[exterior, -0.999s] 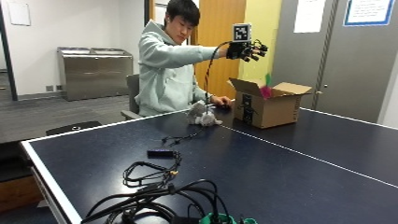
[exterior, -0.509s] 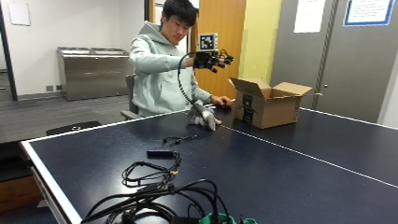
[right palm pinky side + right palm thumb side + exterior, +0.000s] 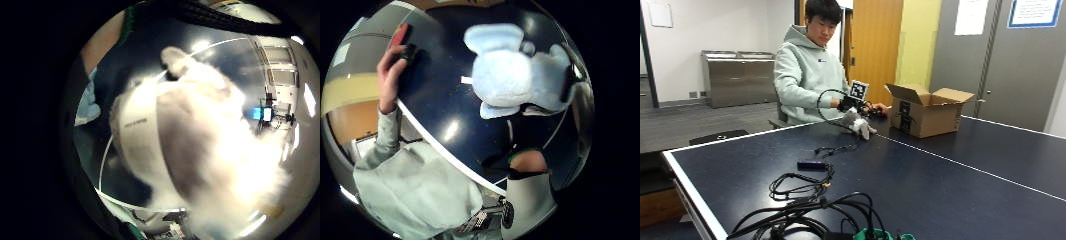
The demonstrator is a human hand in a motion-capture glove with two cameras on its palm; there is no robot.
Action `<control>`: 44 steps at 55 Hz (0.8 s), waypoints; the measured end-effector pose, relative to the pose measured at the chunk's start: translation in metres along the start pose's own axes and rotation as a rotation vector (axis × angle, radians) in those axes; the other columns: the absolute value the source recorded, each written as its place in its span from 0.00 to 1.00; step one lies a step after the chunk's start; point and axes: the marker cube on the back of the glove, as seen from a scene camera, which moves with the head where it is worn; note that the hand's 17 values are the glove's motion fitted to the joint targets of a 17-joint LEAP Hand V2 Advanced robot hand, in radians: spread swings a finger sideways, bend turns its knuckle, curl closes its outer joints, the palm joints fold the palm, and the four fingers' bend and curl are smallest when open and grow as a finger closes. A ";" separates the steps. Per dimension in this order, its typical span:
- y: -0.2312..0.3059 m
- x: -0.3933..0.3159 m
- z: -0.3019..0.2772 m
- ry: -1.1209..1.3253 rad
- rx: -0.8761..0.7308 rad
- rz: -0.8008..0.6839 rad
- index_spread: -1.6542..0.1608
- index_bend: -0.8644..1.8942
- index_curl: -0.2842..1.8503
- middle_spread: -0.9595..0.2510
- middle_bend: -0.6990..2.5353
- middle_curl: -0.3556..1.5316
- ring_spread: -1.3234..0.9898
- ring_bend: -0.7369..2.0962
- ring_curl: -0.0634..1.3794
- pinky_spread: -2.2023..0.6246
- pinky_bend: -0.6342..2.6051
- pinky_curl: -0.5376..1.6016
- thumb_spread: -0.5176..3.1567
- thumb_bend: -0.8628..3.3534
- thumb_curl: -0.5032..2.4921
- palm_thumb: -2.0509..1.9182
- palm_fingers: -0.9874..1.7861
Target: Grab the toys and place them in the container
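Outside view: a person sits at the far side of a dark blue counter (image 3: 919, 170). The gloved right hand (image 3: 854, 106) is low over a grey-white plush toy (image 3: 858, 125) that rests on the counter just beside an open cardboard box (image 3: 927, 113); whether the fingers have closed on the toy cannot be told here. The bare left hand (image 3: 879, 110) lies on the counter between toy and box. Loose black cables (image 3: 806, 180) lie on the near part of the counter, well apart from the toy.

Right little finger side palm view: pale fur of the plush toy (image 3: 200, 145) and its white fabric tag (image 3: 140, 135) fill most of the field, so the toy is close to the palm. The counter's white line (image 3: 107, 165) curves beside it.

Right thumb side palm view: the plush toy (image 3: 515, 75) lies on the dark counter (image 3: 445, 100) below the palm. The bare left hand (image 3: 392, 70) rests at the counter edge, touching a red and black object (image 3: 402, 40). The grasp itself is not shown.
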 end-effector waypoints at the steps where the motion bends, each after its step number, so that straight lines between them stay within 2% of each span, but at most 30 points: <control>1: -0.004 -0.005 0.002 -0.015 -0.005 0.067 0.76 0.43 0.28 0.84 0.23 0.29 0.59 0.29 0.16 0.80 0.43 0.38 0.52 0.22 0.30 0.61 0.25; 3: -0.009 -0.012 0.006 -0.030 0.002 0.140 0.75 0.46 0.30 0.83 0.23 0.29 0.59 0.28 0.15 0.80 0.42 0.38 0.52 0.23 0.31 0.62 0.26; 8: -0.005 -0.013 0.006 -0.023 0.040 0.025 0.74 0.58 0.34 0.80 0.25 0.28 0.59 0.27 0.11 0.80 0.39 0.37 0.53 0.23 0.31 0.63 0.29; 11: -0.007 -0.019 0.001 -0.074 0.031 0.063 0.74 0.64 0.37 0.79 0.27 0.29 0.58 0.27 0.09 0.80 0.37 0.36 0.54 0.23 0.31 0.63 0.32; 14: -0.006 -0.020 -0.003 -0.114 0.001 0.094 0.74 0.67 0.38 0.77 0.29 0.31 0.58 0.27 0.07 0.80 0.37 0.36 0.53 0.24 0.32 0.64 0.34; 18: 0.003 -0.012 -0.006 -0.104 -0.065 0.003 0.75 0.70 0.40 0.74 0.34 0.34 0.58 0.28 0.05 0.80 0.35 0.36 0.52 0.23 0.33 0.65 0.36; 22: 0.008 -0.028 -0.023 -0.250 -0.106 -0.031 0.76 0.73 0.42 0.71 0.38 0.36 0.57 0.28 0.04 0.79 0.35 0.36 0.50 0.23 0.34 0.65 0.37; 26: 0.015 -0.025 -0.038 -0.203 -0.113 -0.087 0.77 0.75 0.44 0.68 0.41 0.38 0.57 0.29 0.04 0.79 0.34 0.36 0.49 0.23 0.35 0.66 0.37; 35: 0.019 0.013 -0.123 -0.190 -0.035 -0.049 0.79 0.78 0.46 0.64 0.47 0.42 0.56 0.30 0.04 0.79 0.34 0.37 0.46 0.22 0.37 0.66 0.39; 40: 0.014 0.014 -0.185 -0.241 0.048 -0.152 0.80 0.80 0.48 0.63 0.48 0.43 0.56 0.31 0.05 0.79 0.34 0.38 0.45 0.21 0.38 0.66 0.39; 44: -0.005 0.009 -0.242 -0.281 0.140 -0.136 0.81 0.80 0.48 0.62 0.48 0.44 0.55 0.32 0.05 0.79 0.35 0.38 0.45 0.21 0.39 0.66 0.39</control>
